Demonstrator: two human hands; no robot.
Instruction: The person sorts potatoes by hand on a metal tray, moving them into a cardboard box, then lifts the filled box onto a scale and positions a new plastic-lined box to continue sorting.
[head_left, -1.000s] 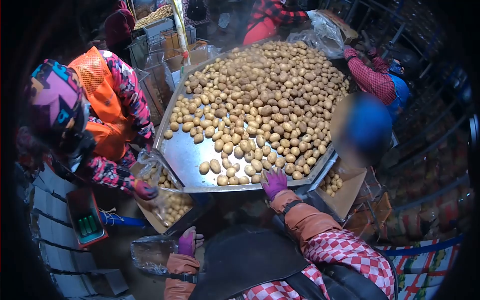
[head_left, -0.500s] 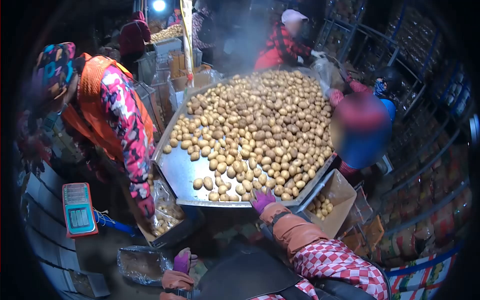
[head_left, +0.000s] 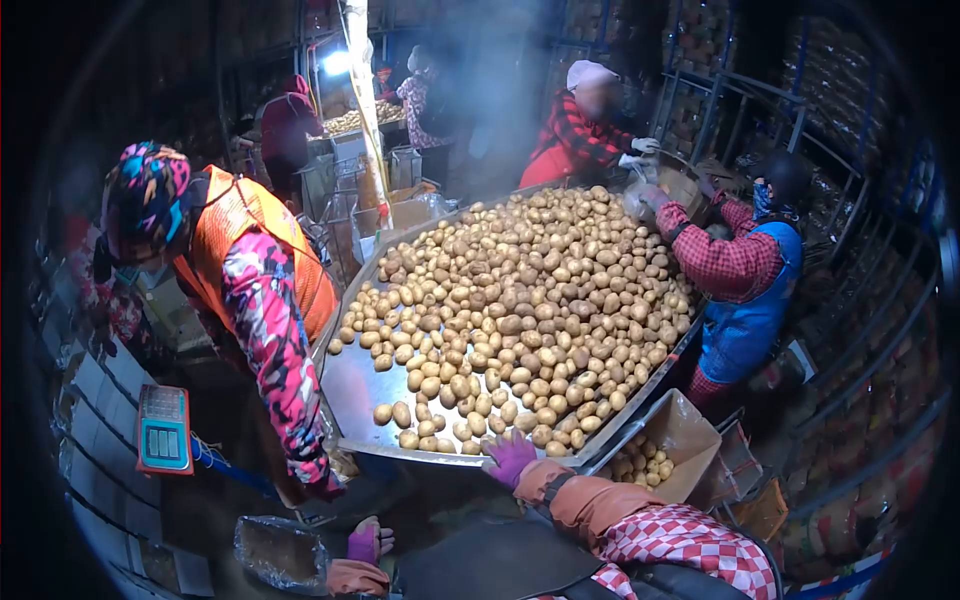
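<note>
View tilted up since earlier | right hand, purple knit glove, grip open on steel table rim by smooth round potatoes | left hand, grip loosely curled, empty, beside crinkled plastic bag

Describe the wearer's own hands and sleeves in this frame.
Both hands wear purple gloves: left hand, right hand. Rust-orange oversleeves cover the forearms, the right one with a dark strap at the wrist. Above that, a red-and-white checked jacket sleeve. A dark apron covers the front.

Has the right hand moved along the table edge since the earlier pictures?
Cannot tell for certain: the camera itself shifted. The right hand rests at the near edge of the table, beside the potatoes, as it did before.
</note>
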